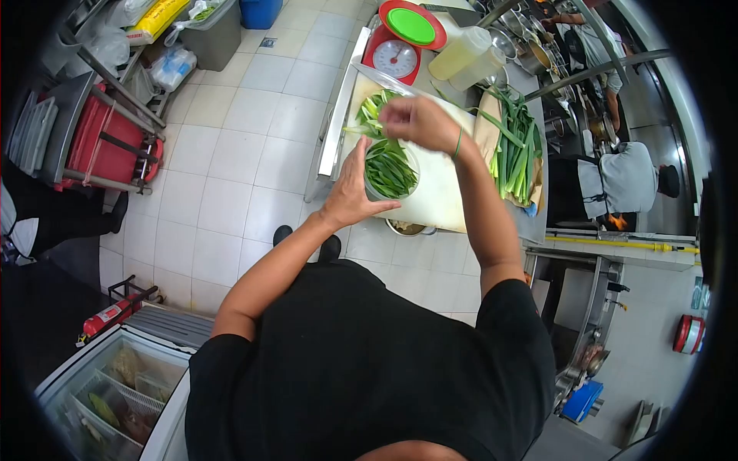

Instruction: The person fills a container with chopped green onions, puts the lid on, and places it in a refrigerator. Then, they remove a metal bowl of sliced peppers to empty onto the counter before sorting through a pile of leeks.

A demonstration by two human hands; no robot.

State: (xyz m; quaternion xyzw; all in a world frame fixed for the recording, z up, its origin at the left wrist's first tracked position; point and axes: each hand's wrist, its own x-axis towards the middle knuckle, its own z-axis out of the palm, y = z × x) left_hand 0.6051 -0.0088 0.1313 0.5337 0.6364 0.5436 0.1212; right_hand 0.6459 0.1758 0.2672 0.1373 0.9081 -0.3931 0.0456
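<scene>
My left hand (355,194) wraps around the side of a round clear tub (417,175), thumb along the near rim. Cut green scallion leaves (390,169) fill the tub. Just above and past its rim is my right hand (425,125), its fingers curled and smeared by motion, so whether they hold anything does not show. Under and beside those fingers, pale and green scallion pieces (374,107) lie on the white cutting board (434,196). A knife blade (382,79) rests across the board's far end. Whole scallions (513,146) lie on brown paper to the right.
A red kitchen scale (394,58) with a green plate (411,26) and two plastic bottles (460,54) stand at the table's far end. Below the table edge is a metal pot (410,228). Other people (626,180) are at the right; an open freezer (115,392) is behind left.
</scene>
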